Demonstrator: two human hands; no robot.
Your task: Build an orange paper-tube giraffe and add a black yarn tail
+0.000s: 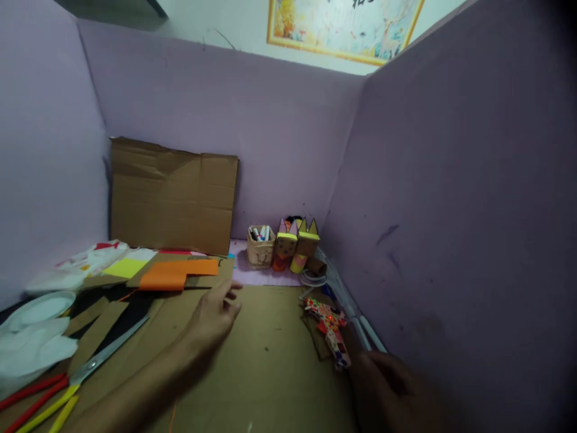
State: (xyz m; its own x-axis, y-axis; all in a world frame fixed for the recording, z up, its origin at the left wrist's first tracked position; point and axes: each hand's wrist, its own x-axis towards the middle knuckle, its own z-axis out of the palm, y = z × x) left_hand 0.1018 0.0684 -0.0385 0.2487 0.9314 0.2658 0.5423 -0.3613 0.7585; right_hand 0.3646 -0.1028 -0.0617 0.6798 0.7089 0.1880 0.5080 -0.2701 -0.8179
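Observation:
My left hand (215,317) reaches forward over the brown cardboard work surface (265,367), fingers stretched out and slightly apart, holding nothing. Its fingertips are near the edge of a stack of orange paper (175,273) lying on cardboard pieces. My right hand (387,385) lies low at the bottom right in shadow, beside the purple wall; its fingers are dark and I cannot make out their pose. Just ahead of it lies a colourful patterned paper figure (331,328).
A large cardboard sheet (174,195) leans on the back wall. A small basket of pens (260,243) and two cardboard animal figures (297,243) stand at the back. Scissors (97,358), red and yellow sticks (40,403), white plates (38,310) and yellow paper (126,267) lie left.

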